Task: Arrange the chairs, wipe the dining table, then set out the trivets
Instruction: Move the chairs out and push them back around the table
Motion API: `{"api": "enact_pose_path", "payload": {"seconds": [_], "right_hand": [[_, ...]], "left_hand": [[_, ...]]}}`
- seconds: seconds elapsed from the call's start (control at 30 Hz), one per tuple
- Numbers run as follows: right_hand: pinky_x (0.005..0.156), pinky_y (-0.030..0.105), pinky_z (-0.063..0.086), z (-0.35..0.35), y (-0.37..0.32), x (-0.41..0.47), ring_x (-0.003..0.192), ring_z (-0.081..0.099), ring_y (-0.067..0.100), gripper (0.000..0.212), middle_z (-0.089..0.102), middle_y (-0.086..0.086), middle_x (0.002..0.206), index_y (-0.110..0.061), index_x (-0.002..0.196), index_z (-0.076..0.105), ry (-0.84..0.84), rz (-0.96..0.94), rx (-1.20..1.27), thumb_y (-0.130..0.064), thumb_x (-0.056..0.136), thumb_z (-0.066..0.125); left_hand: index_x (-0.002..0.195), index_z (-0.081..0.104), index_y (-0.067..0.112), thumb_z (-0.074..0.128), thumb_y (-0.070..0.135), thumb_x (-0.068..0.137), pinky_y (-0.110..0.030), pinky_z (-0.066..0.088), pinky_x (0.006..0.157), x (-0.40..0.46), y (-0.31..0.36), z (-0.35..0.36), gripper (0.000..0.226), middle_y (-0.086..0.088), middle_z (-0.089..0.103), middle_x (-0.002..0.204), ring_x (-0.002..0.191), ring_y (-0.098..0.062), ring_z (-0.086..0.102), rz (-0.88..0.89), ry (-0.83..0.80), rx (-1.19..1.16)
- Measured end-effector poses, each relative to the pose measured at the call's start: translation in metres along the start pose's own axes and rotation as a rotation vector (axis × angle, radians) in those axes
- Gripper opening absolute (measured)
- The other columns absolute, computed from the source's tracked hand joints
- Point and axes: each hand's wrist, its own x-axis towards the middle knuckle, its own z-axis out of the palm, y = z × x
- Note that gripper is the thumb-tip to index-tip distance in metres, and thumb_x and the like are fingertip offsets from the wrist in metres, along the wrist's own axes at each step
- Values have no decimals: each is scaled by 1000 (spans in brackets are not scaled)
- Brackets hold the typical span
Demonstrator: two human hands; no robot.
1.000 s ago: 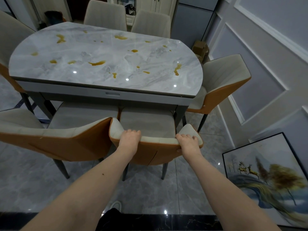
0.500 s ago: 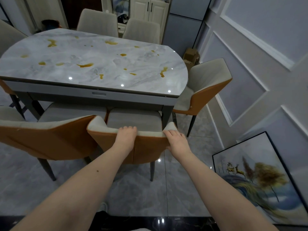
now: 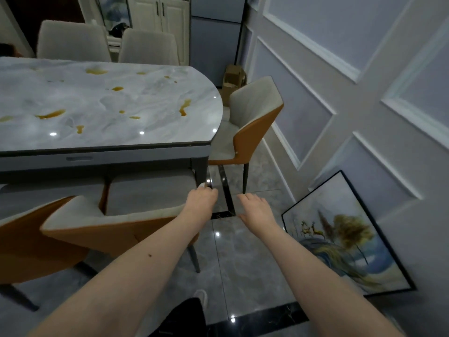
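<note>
Both hands have come off the near chair [image 3: 136, 215] since half a second ago, when they gripped the top of its backrest; the view has also swung right toward the wall; the left hand [image 3: 200, 203] now hovers over the right end of that backrest, fingers loosely curled downward and grasping nothing that I can make out (whether the fingertips still brush the upholstery is hard to tell); the right hand [image 3: 255, 207] hangs released over the floor [image 3: 243, 263], fingers relaxed and spread, well clear of any chair; the near chair stands with its seat tucked under the desk [image 3: 109, 98] edge, beside a second orange-backed chair [image 3: 31, 242] at the left border; I judge that this chair is placed and the person is turning to the end chair [image 3: 252, 122], which stands at the rounded end of the desk, angled and only partly tucked in; two more chairs [image 3: 107, 47] stand along the far side; the desk top carries scattered amber spills [image 3: 51, 114], so wiping is not yet done; no cloth and no trivets show in view; a framed painting [image 3: 340, 237] leans against the wall just right of the hands, so a chair pulled out there could knock it
</note>
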Motion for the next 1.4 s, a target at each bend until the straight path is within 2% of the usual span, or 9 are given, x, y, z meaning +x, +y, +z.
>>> {"api": "enact_pose_path", "payload": {"seconds": [0.2,0.43,0.57,0.67,0.83,1.03,1.2,1.3,1.4], "right_hand": [[99,33,34,-12,72,50,123,46,22,48,50,3,132,-18,136,41,-35,138,7,-19,91,57],[102,35,34,-40,151,115,127,43,23,51,46,3,137,-18,141,37,-49,235,8,-24,93,56],[99,35,34,-47,193,140,125,44,24,50,47,3,136,-19,140,38,-33,254,7,-21,93,56],[96,34,34,-48,232,166,124,45,24,49,47,3,134,-20,139,40,-25,266,36,-20,92,55],[100,33,33,-53,315,217,125,44,23,50,48,3,135,-20,141,39,3,186,60,-20,93,54],[99,33,35,-91,421,277,125,44,24,52,47,5,136,-18,143,36,-20,92,31,-20,94,53],[99,34,35,-114,475,339,126,45,27,54,46,7,139,-16,143,37,-21,20,71,-21,92,57],[99,35,36,-119,487,383,125,46,26,55,47,6,138,-17,143,37,-20,-64,83,-20,92,57],[100,35,37,-121,495,433,124,46,25,54,48,5,137,-17,141,39,11,-148,93,-19,91,58]], "left_hand": [[113,51,12,52,15,91,-33,43,80,98,26,1,22,-6,58,114,105,-24,55,85,-16,-7],[110,53,13,50,14,93,-33,44,80,218,48,-6,17,-5,59,111,103,-23,56,126,-16,-53],[105,51,11,49,11,92,-32,39,72,266,78,-8,13,-7,60,108,101,-25,56,155,-41,-25],[109,51,13,50,10,91,-32,35,68,311,101,-5,18,-7,60,109,101,-25,56,161,-67,-10],[104,52,15,51,14,91,-30,35,68,396,142,-2,13,-4,60,104,98,-23,56,87,-17,-70],[99,53,17,51,21,90,-29,39,70,483,194,-13,10,-2,59,99,92,-21,57,-22,16,-220],[88,52,17,53,21,88,-28,40,64,534,203,-30,4,-1,59,88,83,-20,59,-113,185,-277],[95,55,15,52,22,91,-31,47,71,572,198,-43,10,-3,61,94,86,-21,60,-181,269,-293],[108,53,14,50,26,93,-34,47,77,618,192,-55,20,-4,60,103,93,-23,59,-281,277,-289]]}}
